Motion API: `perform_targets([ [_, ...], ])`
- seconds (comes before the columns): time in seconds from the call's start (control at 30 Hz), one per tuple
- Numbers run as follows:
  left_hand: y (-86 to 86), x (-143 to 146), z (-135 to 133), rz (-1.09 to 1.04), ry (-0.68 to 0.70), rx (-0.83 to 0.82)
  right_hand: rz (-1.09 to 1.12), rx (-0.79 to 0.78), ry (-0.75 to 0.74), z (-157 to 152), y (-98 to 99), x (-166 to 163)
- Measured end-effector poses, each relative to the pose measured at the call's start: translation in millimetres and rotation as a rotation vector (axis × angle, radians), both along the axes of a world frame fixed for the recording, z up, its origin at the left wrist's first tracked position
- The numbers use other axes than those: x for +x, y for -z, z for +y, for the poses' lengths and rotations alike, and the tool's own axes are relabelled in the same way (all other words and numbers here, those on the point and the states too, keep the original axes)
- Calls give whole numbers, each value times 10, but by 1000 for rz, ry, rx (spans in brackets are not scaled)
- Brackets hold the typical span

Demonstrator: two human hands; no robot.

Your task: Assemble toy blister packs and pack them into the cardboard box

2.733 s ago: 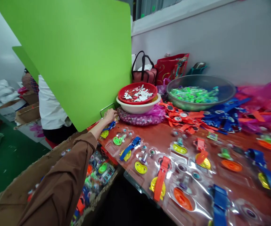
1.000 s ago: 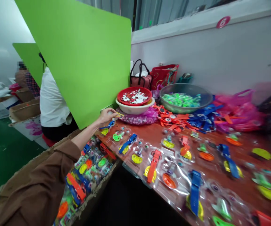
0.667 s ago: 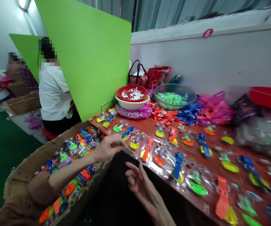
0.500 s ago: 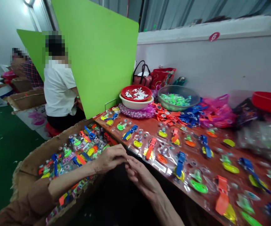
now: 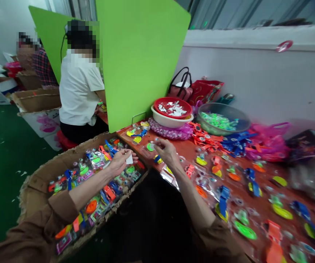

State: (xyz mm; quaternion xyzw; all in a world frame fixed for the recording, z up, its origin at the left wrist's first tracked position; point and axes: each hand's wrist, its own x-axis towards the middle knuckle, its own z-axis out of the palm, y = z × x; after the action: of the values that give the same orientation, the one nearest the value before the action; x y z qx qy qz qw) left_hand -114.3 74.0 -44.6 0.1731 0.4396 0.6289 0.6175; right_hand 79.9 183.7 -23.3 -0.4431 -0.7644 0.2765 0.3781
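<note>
For a clean step, the small square white card is best kept pinched by one edge, so that its face hangs flat and does not crease. The left grip is closed on it, fingertips and thumb together, with the card showing just below the fingertips. This grip is over the brown cardboard carton of bright plastic pieces.

The right grip is just beyond and to the right, above the near edge of the reddish-brown tabletop. Its fingers are bent and partly drawn together; whether anything is pinched between them, I cannot tell. Just beside its fingertips lies a bright green round plastic piece. Here a light touch would seem wise, with the fingertips kept to the rim of any clear plastic so that loose pieces stay seated.

The right forearm passes over clear moulded plastic trays, so holding the wrist raised should avoid dragging them. Farther beyond the right grip, the shallow red plastic basin of white slips sits upon a cream plastic basin.
</note>
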Motion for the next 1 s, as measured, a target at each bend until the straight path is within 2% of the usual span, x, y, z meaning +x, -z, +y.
perform_targets([
  [0.13,65,-167,86,-74,4,-41,-121,-52,-23,140,190,-114],
  [0.27,50,-216,145,-180,15,-37,-288,-33,36,162,372,-233],
  [0.4,-50,-197,114,-261,6,29,-455,135,77,141,486,-296],
  [0.5,-118,-212,65,-270,4,106,-500,271,78,127,478,-295],
  [0.6,-126,-236,60,-287,10,154,-347,237,49,32,332,-329],
  [0.77,-23,-144,118,-143,-114,40,105,-60,-185,-425,3,-557],
  [0.83,35,-68,124,-71,-151,4,161,-153,-286,-573,-15,-653],
  [0.9,89,-18,128,-34,-161,-8,181,-187,-343,-595,46,-716],
  [1.0,154,-63,174,21,-178,-16,161,-185,-337,-363,172,-764],
])
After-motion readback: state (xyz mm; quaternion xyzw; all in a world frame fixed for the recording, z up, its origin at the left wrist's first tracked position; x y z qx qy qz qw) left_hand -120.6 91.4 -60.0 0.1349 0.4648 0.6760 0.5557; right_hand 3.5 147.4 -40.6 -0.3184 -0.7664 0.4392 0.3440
